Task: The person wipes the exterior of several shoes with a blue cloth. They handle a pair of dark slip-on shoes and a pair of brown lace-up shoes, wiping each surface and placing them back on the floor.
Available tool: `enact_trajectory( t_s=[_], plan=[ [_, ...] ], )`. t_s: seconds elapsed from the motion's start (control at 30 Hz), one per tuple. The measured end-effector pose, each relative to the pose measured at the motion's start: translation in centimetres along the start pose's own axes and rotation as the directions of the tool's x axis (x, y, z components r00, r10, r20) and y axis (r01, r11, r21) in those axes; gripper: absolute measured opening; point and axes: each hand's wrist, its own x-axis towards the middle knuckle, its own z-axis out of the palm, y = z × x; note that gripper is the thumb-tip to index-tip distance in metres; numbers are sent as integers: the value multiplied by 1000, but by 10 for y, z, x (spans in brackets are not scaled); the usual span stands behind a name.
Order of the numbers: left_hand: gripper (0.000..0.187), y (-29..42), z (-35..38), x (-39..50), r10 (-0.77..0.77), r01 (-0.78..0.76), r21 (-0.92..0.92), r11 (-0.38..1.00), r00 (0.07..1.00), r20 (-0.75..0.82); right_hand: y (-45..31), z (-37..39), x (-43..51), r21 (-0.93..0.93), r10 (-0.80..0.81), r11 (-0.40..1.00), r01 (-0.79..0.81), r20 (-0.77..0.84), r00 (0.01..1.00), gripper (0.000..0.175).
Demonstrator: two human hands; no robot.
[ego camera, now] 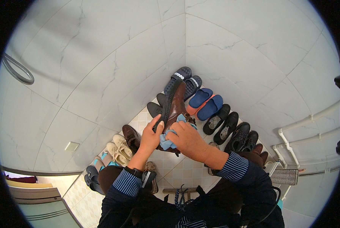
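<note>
A brown leather shoe (178, 101) with a thick black sole is held up in front of me, toe pointing away. My left hand (151, 136) grips it by the sole's edge near the heel, the thumb and forefinger showing along the side. My right hand (188, 138) holds a crumpled light-blue cloth (167, 139) pressed against the shoe's side near the heel and laces. My hand and the cloth hide part of the upper. Another brown leather shoe (131, 135) stands on the floor by the left wall.
Navy slides (178, 73), blue-and-coral slippers (201, 97), black slip-ons (227, 128) and black lace-ups (238, 136) line the right wall. Cream shoes (120, 148) and dark footwear (91, 176) stand along the left. White pipes (286, 145) run along the right wall, near a grey basket (285, 176).
</note>
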Motion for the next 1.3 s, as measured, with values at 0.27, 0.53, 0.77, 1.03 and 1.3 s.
enact_trajectory(
  t_s=[0.27,0.53,0.77,1.03,1.3],
  plan=[
    [46,3,0,-1,119,-120,-42,992,992,-37,44,-25,20,46,233,972,-229,-216,948,48],
    [45,-3,-10,6,82,-93,-65,994,985,-151,-17,11,0,125,42,991,-44,15,999,29],
    [48,-4,-15,12,2,-18,-81,997,981,-195,-52,5,-1,222,-166,965,143,86,982,13],
    [49,1,-12,7,15,-29,-88,996,986,-165,24,-38,22,115,241,968,-224,-167,956,34],
    [48,-4,-12,7,-36,17,-138,990,990,-133,-28,-14,10,187,35,981,-43,44,998,28]
  ],
)
